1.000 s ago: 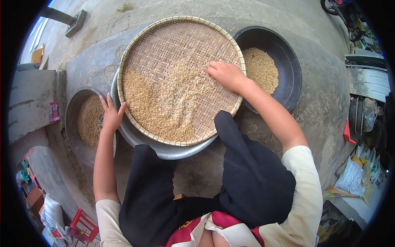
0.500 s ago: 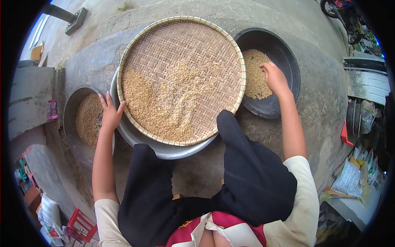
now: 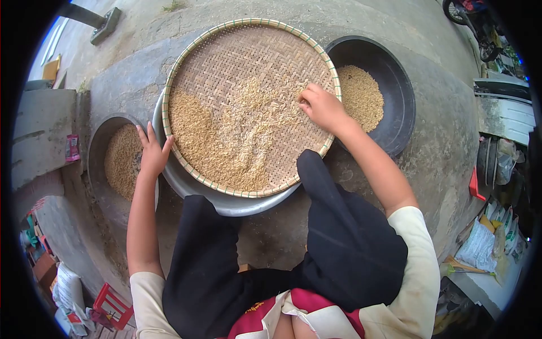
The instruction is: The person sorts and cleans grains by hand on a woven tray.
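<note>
A round woven tray (image 3: pixel 237 62) with a green-stitched rim rests on a wide metal basin (image 3: pixel 226 208). Pale unhusked grain (image 3: pixel 195 141) is heaped at its left and lower side, thinning toward the middle. Over the tray's right part, my right hand (image 3: pixel 323 107) has its fingers pinched together at the scattered grain; what lies between the fingertips is too small to make out. My left hand (image 3: pixel 151 153) has its fingers spread at the tray's left rim, beside a grey basin (image 3: pixel 101 175) of grain. A black basin (image 3: pixel 395 96) holding grain (image 3: pixel 361 93) stands at the right.
Concrete floor (image 3: pixel 446 101) surrounds the basins. A concrete block (image 3: pixel 42 133) with a pink packet (image 3: pixel 72 148) is at the left, a red plastic stool (image 3: pixel 113 307) at the lower left. Plastic bags (image 3: pixel 477 246) lie at the right; part of a motorbike (image 3: pixel 480 28) shows at the upper right.
My right hand has moved left from over the black basin to over the woven tray. My left hand has stayed at the tray's left rim.
</note>
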Action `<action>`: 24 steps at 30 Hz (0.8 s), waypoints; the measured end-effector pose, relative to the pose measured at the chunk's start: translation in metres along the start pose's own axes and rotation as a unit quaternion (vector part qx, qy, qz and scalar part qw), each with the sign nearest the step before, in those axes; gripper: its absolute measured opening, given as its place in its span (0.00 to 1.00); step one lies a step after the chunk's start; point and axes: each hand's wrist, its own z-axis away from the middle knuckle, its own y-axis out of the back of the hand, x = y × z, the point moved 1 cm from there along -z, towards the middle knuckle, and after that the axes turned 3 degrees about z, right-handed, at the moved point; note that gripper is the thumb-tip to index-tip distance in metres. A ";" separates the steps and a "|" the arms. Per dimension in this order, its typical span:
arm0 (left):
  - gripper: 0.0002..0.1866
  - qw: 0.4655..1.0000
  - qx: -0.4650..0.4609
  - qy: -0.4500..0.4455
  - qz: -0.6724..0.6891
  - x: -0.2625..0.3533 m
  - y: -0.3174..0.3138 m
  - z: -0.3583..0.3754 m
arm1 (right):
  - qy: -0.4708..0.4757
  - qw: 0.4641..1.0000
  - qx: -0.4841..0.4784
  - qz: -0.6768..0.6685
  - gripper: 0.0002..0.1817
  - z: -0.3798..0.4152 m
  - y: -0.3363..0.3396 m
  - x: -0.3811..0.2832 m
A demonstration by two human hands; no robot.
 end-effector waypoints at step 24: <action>0.45 1.000 -0.011 0.009 0.014 0.003 0.003 0.001 | -0.011 0.999 -0.042 0.028 0.07 -0.014 -0.004 0.002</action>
